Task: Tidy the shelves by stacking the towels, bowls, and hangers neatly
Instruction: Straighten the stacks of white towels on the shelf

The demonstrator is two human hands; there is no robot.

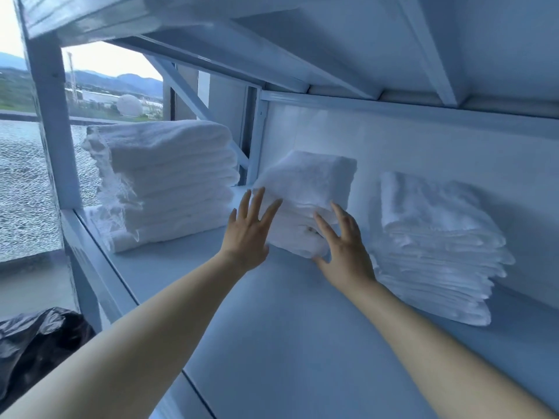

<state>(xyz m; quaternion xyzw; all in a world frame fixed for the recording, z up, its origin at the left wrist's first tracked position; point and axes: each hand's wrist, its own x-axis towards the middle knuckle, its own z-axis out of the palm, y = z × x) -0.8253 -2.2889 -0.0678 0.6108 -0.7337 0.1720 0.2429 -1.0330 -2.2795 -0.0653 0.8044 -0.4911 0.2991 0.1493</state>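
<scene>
Three stacks of folded white towels sit on a white metal shelf (272, 328). The middle stack (305, 189) is small and stands near the back wall. My left hand (248, 234) lies against its left front side with fingers straight and spread. My right hand (344, 246) touches its front right corner, fingers spread and slightly bent. A tall stack (166, 182) stands at the left end. A wider, looser stack (435, 246) lies to the right. No bowls or hangers are in view.
The upper shelf (302, 40) hangs close above the towels. A white post (51, 116) frames the left end, with a window behind it. A black plastic bag (36, 346) lies on the floor at lower left.
</scene>
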